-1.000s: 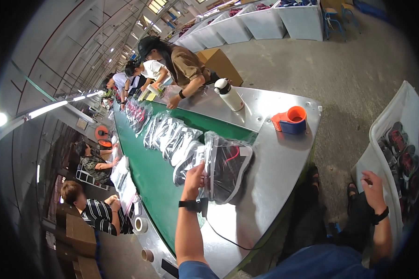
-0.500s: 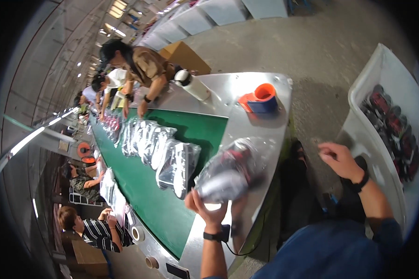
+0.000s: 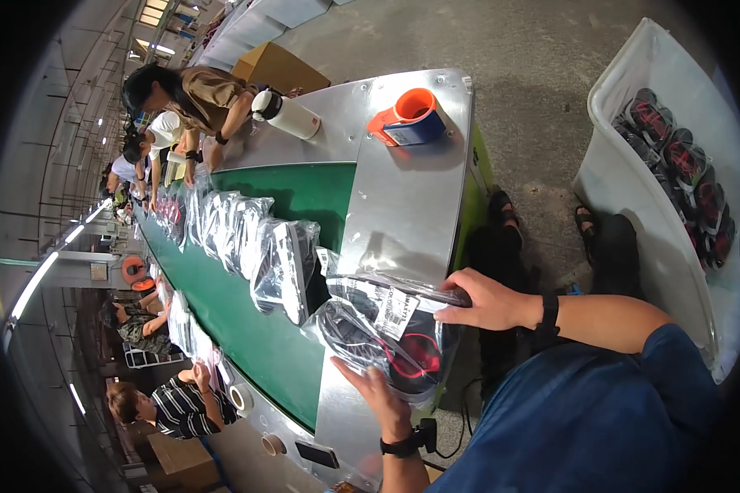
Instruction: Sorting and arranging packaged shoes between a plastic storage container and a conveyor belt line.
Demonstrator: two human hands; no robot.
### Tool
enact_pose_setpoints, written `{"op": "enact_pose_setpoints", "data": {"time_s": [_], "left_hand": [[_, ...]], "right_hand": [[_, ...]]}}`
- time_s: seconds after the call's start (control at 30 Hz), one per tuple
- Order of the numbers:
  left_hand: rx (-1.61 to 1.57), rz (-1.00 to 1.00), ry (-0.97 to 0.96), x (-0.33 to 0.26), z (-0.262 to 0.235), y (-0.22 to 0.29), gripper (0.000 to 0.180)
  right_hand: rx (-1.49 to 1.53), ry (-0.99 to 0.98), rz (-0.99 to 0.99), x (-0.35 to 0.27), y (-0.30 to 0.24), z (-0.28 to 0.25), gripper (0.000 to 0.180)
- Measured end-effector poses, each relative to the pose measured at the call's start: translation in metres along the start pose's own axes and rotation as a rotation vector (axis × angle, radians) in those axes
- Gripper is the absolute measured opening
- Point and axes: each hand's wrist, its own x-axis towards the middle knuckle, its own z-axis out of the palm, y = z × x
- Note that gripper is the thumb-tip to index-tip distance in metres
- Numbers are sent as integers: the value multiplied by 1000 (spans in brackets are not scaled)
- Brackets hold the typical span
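Note:
A pair of dark grey and red shoes in a clear plastic bag lies at the near end of the metal table, with a white label on it. My right hand is closed round the right end of the bagged shoes, thumb on the near side. Against the bag's near left edge rests my left hand, its fingers stretched out and apart. Beyond them, several more bagged shoes lie in a row on the green belt.
An orange and blue tape dispenser and a white bottle stand on the metal tabletop. To the right is a white bin of loose shoes. A phone and tape rolls lie near left. Several people work along the belt.
My right hand has come in from the right and taken hold of the bagged shoes. The bag has turned so its label shows, and my left hand's fingers have spread. The view has shifted.

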Motion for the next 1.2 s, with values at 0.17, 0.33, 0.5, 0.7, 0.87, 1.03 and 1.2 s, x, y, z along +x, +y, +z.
{"op": "enact_pose_setpoints", "data": {"time_s": [0.17, 0.33, 0.5, 0.7, 0.87, 1.03, 1.2], "left_hand": [[-70, -112, 39, -4, 30, 9, 99], [-260, -35, -71, 0, 56, 12, 95], [-426, -155, -172, 11, 107, 48, 105], [-40, -84, -344, -33, 170, 69, 77], [-39, -113, -742, -43, 238, 73, 90], [-192, 89, -1142, -47, 314, 77, 103], [-202, -41, -1186, -24, 315, 56, 71]], "right_hand": [[264, 20, 37, 2, 2, 2, 78], [647, -89, 174, -10, 14, -4, 51], [996, -186, 307, -43, 41, -28, 50], [14, 438, -47, -104, 24, -96, 105], [196, 685, -142, -193, 46, -137, 98], [723, 1025, -135, -317, 56, -206, 72], [310, 1503, 27, -443, 105, -276, 65]]}}
